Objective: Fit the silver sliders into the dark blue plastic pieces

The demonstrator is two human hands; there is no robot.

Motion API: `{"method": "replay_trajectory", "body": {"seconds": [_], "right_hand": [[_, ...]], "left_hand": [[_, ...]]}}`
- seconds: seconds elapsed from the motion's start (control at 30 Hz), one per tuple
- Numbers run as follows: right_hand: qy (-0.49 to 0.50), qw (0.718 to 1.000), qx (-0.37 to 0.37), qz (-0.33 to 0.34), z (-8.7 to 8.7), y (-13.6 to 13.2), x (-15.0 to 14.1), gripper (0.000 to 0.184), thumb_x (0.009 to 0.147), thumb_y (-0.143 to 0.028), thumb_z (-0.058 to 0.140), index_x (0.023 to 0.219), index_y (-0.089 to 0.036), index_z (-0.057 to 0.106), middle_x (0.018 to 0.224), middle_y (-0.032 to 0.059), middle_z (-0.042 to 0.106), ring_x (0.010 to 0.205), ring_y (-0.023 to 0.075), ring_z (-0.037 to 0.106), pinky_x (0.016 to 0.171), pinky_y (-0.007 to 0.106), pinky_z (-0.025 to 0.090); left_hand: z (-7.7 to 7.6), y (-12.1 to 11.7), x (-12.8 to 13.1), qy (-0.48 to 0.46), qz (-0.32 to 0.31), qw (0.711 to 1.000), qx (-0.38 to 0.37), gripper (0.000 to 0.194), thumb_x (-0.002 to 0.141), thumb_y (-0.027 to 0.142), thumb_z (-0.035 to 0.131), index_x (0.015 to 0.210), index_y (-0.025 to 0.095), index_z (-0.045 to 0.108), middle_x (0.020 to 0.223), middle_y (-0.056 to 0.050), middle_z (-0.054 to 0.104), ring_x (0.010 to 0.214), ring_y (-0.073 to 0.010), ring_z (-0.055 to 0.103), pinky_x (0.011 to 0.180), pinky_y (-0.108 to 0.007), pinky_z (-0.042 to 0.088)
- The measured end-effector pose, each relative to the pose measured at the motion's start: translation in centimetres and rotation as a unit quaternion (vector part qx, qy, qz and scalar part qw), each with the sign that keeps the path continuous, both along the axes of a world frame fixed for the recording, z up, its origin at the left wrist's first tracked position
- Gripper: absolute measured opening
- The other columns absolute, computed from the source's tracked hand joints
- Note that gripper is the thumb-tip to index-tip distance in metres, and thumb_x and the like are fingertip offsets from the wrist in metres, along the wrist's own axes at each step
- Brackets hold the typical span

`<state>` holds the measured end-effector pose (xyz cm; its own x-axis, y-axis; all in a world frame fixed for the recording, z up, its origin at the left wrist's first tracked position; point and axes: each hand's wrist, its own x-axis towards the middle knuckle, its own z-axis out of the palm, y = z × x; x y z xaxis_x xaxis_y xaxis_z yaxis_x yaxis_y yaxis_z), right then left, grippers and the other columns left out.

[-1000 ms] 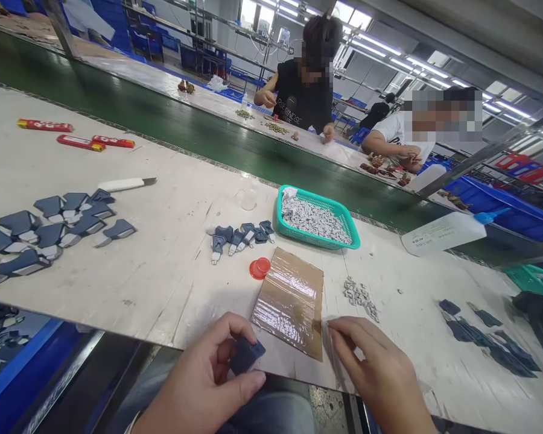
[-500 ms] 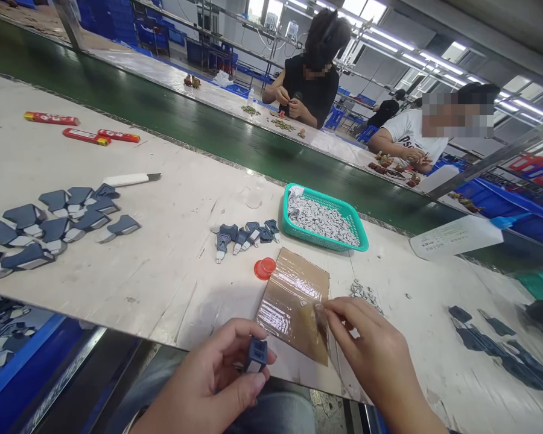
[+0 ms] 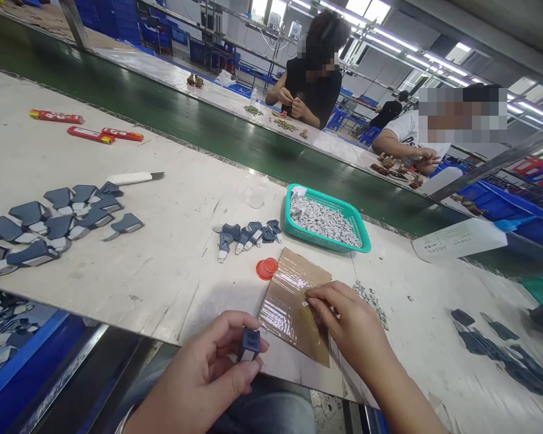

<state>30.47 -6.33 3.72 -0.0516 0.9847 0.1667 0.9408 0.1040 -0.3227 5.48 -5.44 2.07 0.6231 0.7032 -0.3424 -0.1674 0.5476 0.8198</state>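
My left hand (image 3: 208, 380) is closed round a small dark blue plastic shell (image 3: 250, 343), held upright at the table's near edge. My right hand (image 3: 344, 325) lies on a brown card covered in shiny tape (image 3: 285, 301), its fingertips pinching a tiny grey piece (image 3: 304, 304) on the card. A small heap of tiny grey pieces (image 3: 370, 298) lies just right of the card. A red cap (image 3: 266, 268) sits at the card's far left corner.
A teal basket (image 3: 359, 244) of grey pieces stands behind the card. Finished blue parts (image 3: 247, 235) lie left of the basket, and more lie far left (image 3: 58, 220) and right (image 3: 498, 343). A white knife (image 3: 133, 178), red tubes (image 3: 90, 134), a green belt (image 3: 172, 120) and two seated people are beyond.
My right hand slid from the card's near right corner up onto the card and pinched a grey piece. My left hand turned the blue shell upright.
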Motion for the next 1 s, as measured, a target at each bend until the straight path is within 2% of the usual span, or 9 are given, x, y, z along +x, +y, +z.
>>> {"method": "replay_trajectory", "body": {"seconds": [0.27, 0.6, 0.73, 0.8, 0.87, 1.0], "right_hand": [[0.049, 0.996, -0.076, -0.025, 0.2, 0.2, 0.0, 0.014, 0.088, -0.026, 0.049, 0.082, -0.025, 0.061, 0.083, -0.0009, 0.060, 0.079, 0.0161, 0.057, 0.069, 0.029, 0.043], [0.113, 0.988, -0.105, -0.032, 0.1, 0.4, -0.2, 0.016, 0.085, -0.029, 0.049, 0.079, -0.025, 0.063, 0.084, 0.0011, 0.059, 0.081, 0.0184, 0.055, 0.073, 0.032, 0.039], [0.170, 0.977, -0.114, -0.059, 0.4, 0.3, -0.2, 0.016, 0.083, -0.031, 0.052, 0.075, -0.024, 0.063, 0.081, 0.0021, 0.058, 0.079, 0.0200, 0.053, 0.073, 0.033, 0.036], [0.215, 0.965, -0.118, -0.088, 0.7, 0.2, -0.1, 0.016, 0.083, -0.035, 0.055, 0.075, -0.023, 0.063, 0.081, 0.0024, 0.059, 0.078, 0.0200, 0.053, 0.072, 0.033, 0.036], [0.287, 0.942, -0.130, -0.115, 1.1, 0.0, -0.2, 0.019, 0.083, -0.040, 0.056, 0.078, -0.022, 0.062, 0.082, 0.0027, 0.059, 0.076, 0.0187, 0.052, 0.070, 0.032, 0.036], [0.463, 0.862, -0.153, -0.136, 2.3, -0.4, -0.9, 0.029, 0.081, -0.048, 0.057, 0.074, -0.020, 0.056, 0.065, -0.0017, 0.046, 0.060, 0.0117, 0.040, 0.059, 0.026, 0.034]], "left_hand": [[-0.3, -0.1, -0.2, -0.003, -0.007, 1.000, 0.008, 0.035, 0.078, 0.039, 0.066, 0.107, 0.024, 0.052, 0.098, -0.006, 0.061, 0.085, -0.0180, 0.056, 0.067, -0.026, 0.048], [-0.4, 0.0, -0.1, 0.001, -0.013, 1.000, 0.013, 0.033, 0.078, 0.037, 0.065, 0.105, 0.025, 0.052, 0.098, -0.006, 0.060, 0.085, -0.0185, 0.056, 0.067, -0.027, 0.047], [-0.5, 0.0, -0.1, -0.001, -0.014, 1.000, 0.016, 0.033, 0.078, 0.038, 0.065, 0.106, 0.025, 0.052, 0.098, -0.006, 0.060, 0.085, -0.0183, 0.055, 0.067, -0.027, 0.047], [-0.5, 0.0, -0.1, -0.004, -0.016, 1.000, 0.013, 0.034, 0.078, 0.039, 0.065, 0.106, 0.025, 0.052, 0.098, -0.006, 0.061, 0.085, -0.0184, 0.055, 0.067, -0.027, 0.046], [-0.4, -0.1, -0.1, -0.006, -0.020, 1.000, 0.009, 0.034, 0.078, 0.039, 0.066, 0.106, 0.025, 0.052, 0.099, -0.006, 0.061, 0.086, -0.0184, 0.055, 0.066, -0.027, 0.046], [0.2, -0.2, 0.0, -0.001, -0.022, 1.000, 0.005, 0.036, 0.076, 0.042, 0.067, 0.105, 0.025, 0.053, 0.098, -0.006, 0.063, 0.085, -0.0183, 0.056, 0.069, -0.028, 0.046]]}}
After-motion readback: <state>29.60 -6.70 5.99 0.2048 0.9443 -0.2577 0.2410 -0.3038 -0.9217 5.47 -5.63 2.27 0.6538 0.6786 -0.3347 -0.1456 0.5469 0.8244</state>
